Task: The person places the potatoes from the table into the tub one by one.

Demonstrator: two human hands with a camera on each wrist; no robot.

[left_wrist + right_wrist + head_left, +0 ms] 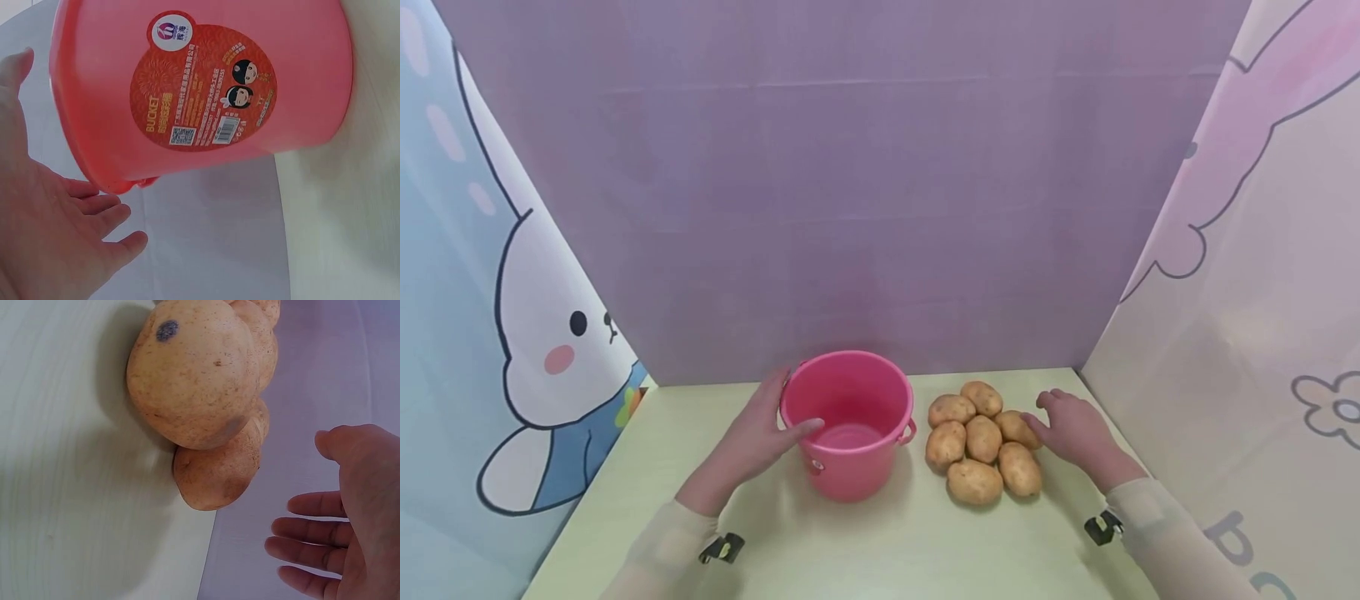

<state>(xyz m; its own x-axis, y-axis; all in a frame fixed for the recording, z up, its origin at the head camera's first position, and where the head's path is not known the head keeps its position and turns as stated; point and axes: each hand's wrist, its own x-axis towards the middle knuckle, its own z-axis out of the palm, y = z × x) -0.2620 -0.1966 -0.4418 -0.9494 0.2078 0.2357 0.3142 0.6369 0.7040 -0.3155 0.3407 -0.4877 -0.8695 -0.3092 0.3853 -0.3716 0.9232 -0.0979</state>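
Note:
A pink plastic bucket point(848, 467) stands upright on the table, its opening facing up. My left hand point(763, 437) is at the bucket's left rim, thumb reaching over the near rim and the fingers along the far left side. In the left wrist view those fingers point(103, 215) are spread loosely beside the rim, not curled round it. To the right of the bucket, several potatoes point(983, 439) lie in a close cluster. My right hand point(1075, 429) hovers at the cluster's right side with loosely bent fingers and holds nothing; its thumb overlaps the rightmost potato point(1017, 428) in the head view.
The pale green table point(880, 550) meets a purple backdrop point(865, 208) just behind the bucket and potatoes. Printed cartoon panels flank it, the left panel point(445, 333) and the right panel point(1262, 350). A small handle lug point(908, 432) juts from the bucket's right rim.

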